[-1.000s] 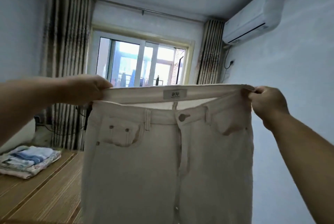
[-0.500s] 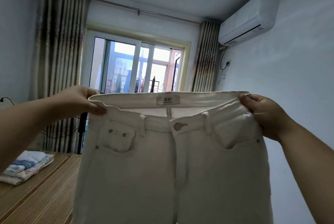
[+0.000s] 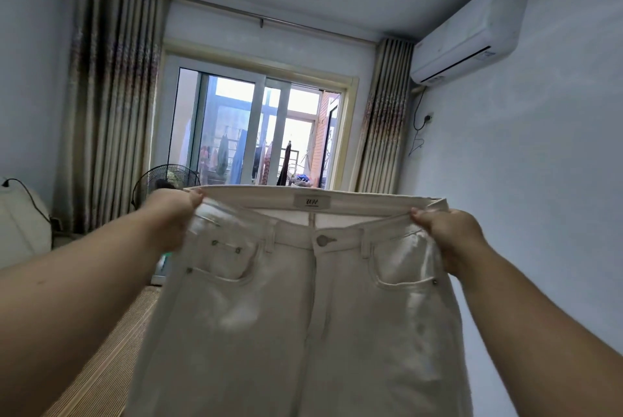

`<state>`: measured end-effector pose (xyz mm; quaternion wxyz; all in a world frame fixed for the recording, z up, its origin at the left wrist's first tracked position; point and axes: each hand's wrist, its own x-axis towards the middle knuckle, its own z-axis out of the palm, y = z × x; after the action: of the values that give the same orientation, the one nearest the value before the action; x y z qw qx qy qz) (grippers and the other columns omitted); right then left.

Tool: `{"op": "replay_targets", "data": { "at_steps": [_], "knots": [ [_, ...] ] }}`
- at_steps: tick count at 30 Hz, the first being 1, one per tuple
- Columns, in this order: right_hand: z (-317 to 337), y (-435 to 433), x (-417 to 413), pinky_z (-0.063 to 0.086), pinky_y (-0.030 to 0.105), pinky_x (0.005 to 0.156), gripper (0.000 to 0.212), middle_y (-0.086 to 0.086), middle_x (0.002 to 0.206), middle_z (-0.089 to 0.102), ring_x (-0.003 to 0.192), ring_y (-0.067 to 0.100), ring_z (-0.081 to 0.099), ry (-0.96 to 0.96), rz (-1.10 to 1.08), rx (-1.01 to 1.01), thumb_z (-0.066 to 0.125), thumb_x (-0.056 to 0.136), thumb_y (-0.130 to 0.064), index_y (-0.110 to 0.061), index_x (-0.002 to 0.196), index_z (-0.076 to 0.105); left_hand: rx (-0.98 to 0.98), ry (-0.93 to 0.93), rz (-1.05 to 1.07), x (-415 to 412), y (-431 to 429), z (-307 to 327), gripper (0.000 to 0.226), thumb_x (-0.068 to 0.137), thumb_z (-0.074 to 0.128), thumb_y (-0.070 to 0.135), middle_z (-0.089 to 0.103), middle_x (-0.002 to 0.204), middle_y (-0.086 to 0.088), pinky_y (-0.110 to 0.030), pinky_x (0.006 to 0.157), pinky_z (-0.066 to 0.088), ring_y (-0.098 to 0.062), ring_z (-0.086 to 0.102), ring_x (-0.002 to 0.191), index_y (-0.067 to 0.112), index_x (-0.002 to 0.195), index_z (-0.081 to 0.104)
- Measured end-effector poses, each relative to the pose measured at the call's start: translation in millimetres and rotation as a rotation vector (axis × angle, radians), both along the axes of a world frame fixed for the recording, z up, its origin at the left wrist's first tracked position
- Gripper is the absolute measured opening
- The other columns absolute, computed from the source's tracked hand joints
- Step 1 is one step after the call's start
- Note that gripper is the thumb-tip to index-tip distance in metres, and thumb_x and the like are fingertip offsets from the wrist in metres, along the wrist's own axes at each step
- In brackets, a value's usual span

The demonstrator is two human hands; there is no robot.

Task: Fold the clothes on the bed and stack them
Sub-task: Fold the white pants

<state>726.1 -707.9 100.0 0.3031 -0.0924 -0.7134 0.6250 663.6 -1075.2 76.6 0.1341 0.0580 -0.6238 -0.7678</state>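
Both hands, left hand (image 3: 168,214) and right hand (image 3: 448,234), pinch cream jeans (image 3: 303,315) at waistband corners | stiffish denim, weighty, hangs straight | best held at waistband.

A bedroom in a home: striped curtains (image 3: 111,96) frame a sliding window (image 3: 256,127) with laundry (image 3: 237,157) hanging outside. An air conditioner (image 3: 468,32) sits high on the right wall, a fan (image 3: 158,179) stands below the window, and a woven mat covers the bed (image 3: 111,359).
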Motion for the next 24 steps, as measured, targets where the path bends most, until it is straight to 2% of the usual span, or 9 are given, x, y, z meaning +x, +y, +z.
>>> {"op": "replay_targets", "data": {
  "at_steps": [3,4,7,11,13,17,20,22,24],
  "knots": [
    [-9.0,-25.7,-12.2,0.045,0.031,0.072,0.03,0.009,0.084,0.065,0.074,0.022,0.06,-0.012,-0.247,-0.041,0.076,0.079,-0.029,-0.003,0.086,0.065,0.214,-0.045,0.201,1.2,41.2,11.1,0.024,0.099,0.051,0.019,0.065,0.107,-0.011,-0.032,0.07,0.052,-0.027,0.067,0.089,0.001,0.11,0.062],
    [-10.9,-35.0,-13.1,0.041,0.029,0.07,0.03,0.009,0.084,0.063,0.069,0.02,0.057,-0.017,-0.267,-0.071,0.075,0.08,-0.032,-0.005,0.084,0.063,0.236,-0.052,0.23,4.8,54.2,13.7,0.03,0.099,0.051,0.018,0.062,0.114,-0.009,-0.028,0.071,0.05,-0.028,0.064,0.096,-0.002,0.12,0.058],
    [-19.0,-63.5,-13.4,0.053,0.037,0.079,0.029,0.012,0.09,0.068,0.078,0.024,0.065,0.0,-0.184,-0.2,0.074,0.08,-0.03,-0.003,0.081,0.064,0.194,-0.005,0.188,22.3,92.2,18.1,0.027,0.099,0.051,0.016,0.057,0.086,0.0,-0.018,0.057,0.046,-0.018,0.053,0.069,0.0,0.119,0.059],
    [-30.1,-99.3,-7.3,0.056,0.052,0.082,0.024,0.012,0.081,0.071,0.079,0.033,0.07,0.043,0.021,-0.309,0.072,0.084,-0.03,-0.011,0.072,0.062,0.194,0.108,-0.073,55.0,135.3,10.7,0.006,0.092,0.062,0.019,0.064,0.084,-0.009,-0.04,0.073,0.057,-0.025,0.063,0.076,0.016,0.088,0.065],
    [-33.9,-111.5,-3.8,0.055,0.054,0.082,0.022,0.013,0.082,0.072,0.083,0.036,0.07,0.062,0.121,-0.287,0.068,0.087,-0.029,-0.012,0.074,0.065,0.129,0.148,-0.182,64.0,151.0,2.6,0.012,0.09,0.065,0.02,0.068,0.082,-0.011,-0.045,0.074,0.057,-0.03,0.066,0.08,0.017,0.078,0.064],
    [-39.1,-118.0,7.3,0.059,0.045,0.076,0.03,0.009,0.081,0.074,0.084,0.028,0.071,0.107,0.247,-0.12,0.061,0.09,-0.042,-0.014,0.082,0.07,0.01,0.257,-0.216,74.4,161.3,-9.0,0.019,0.086,0.07,0.03,0.073,0.085,-0.014,-0.056,0.086,0.053,-0.037,0.068,0.094,0.014,0.078,0.072],
    [-43.3,-114.2,17.0,0.06,0.032,0.067,0.053,0.008,0.085,0.075,0.079,0.02,0.072,0.161,0.471,-0.112,0.062,0.076,-0.056,-0.009,0.101,0.066,-0.037,0.333,-0.343,83.2,158.4,-9.2,0.06,0.073,0.063,0.061,0.071,0.102,-0.019,-0.051,0.088,0.052,-0.034,0.066,0.1,0.007,0.096,0.071],
    [-47.2,-109.4,17.2,0.058,0.041,0.083,0.065,0.013,0.103,0.072,0.094,0.026,0.07,0.181,0.563,-0.138,0.065,0.067,-0.053,-0.009,0.115,0.058,-0.026,0.349,-0.536,86.2,154.4,-6.7,0.09,0.059,0.056,0.073,0.068,0.115,-0.012,-0.037,0.083,0.049,-0.02,0.065,0.106,-0.001,0.111,0.063],
    [-48.7,-104.2,16.5,0.058,0.044,0.083,0.057,0.016,0.106,0.071,0.094,0.028,0.07,0.197,0.591,-0.221,0.067,0.071,-0.042,-0.009,0.117,0.058,-0.095,0.322,-0.71,87.7,146.1,-4.1,0.103,0.056,0.054,0.078,0.061,0.13,-0.004,-0.035,0.093,0.044,-0.012,0.058,0.116,0.005,0.129,0.054]
  ]
}}
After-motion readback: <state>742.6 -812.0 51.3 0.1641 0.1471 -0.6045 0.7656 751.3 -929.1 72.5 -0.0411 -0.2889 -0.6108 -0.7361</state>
